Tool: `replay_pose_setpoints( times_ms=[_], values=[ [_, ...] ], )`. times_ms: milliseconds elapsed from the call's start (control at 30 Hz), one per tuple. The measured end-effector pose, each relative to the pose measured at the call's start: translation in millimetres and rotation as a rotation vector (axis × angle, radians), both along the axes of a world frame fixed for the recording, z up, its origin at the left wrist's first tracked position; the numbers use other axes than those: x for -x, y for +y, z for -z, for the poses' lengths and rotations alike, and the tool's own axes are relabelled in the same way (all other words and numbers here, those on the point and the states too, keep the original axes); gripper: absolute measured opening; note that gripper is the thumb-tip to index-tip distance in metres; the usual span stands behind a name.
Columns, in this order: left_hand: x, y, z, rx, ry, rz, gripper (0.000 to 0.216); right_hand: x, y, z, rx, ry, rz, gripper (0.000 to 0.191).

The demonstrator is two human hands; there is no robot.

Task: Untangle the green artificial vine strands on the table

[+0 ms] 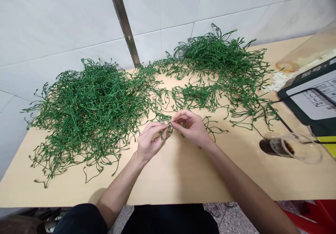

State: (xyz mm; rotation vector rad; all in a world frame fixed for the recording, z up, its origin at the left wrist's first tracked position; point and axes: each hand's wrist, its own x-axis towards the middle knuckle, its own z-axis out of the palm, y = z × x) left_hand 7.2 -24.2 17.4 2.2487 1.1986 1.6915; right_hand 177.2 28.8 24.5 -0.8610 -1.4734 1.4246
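I see matt green plastic sprigs (91,108) on a smooth pale wood desk (183,171), glossy white wall tiles (52,20), a clear plastic cup (291,146).

At my three o'clock a clear cup (291,147) of dark drink sits on the wooden table (181,179). At two lies a printed form (315,99). At twelve, a metal bracket (123,20) crosses the tiled wall (52,17).

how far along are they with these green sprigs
Possibly done: the dense heap on the left, though nothing proves it was handled. In hand: the left hand and right hand pinch one sprig together. Likely left: the looser sprigs spread at the right, so plenty remains.
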Motion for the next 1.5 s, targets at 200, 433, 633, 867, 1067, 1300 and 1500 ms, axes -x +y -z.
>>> replay_pose_setpoints(
  times_ms=[200, 433, 633, 867, 1067, 1300, 1500],
  values=[
    [6, 0, 8.3, 0.268, -0.057, -0.149, 0.038, 1, 1, -1.5, 0.044, 0.060, 0.005, 0.032],
    [11, 6, -0.3, 0.222, 0.140, -0.090, 0.008, 0, 4, 2.5, 0.045, 0.061, -0.079, 0.037],
    [7, 5, 0.5, 0.053, 0.278, 0.063, 0.019, -1, 1, -2.7, 0.090, 0.007, -0.104, 0.037],
    [7, 5, 7.3, 0.056, 0.256, 0.087, 0.047, -1, 4, 5.2, 0.077, 0.007, -0.119, 0.037],
    [10, 5, 11.7, 0.136, 0.444, -0.028, 0.065, 0, 2, 2.5, 0.159, 0.028, -0.100, 0.048],
    [13, 4, 8.4, 0.088, 0.519, -0.199, 0.054, 2, -1, 0.6, 0.140, -0.020, -0.075, 0.085],
    [10, 6, 10.5, -0.026, 0.300, -0.155, 0.053, 1, -1, 0.9, 0.115, -0.035, -0.086, 0.094]
  ],
)
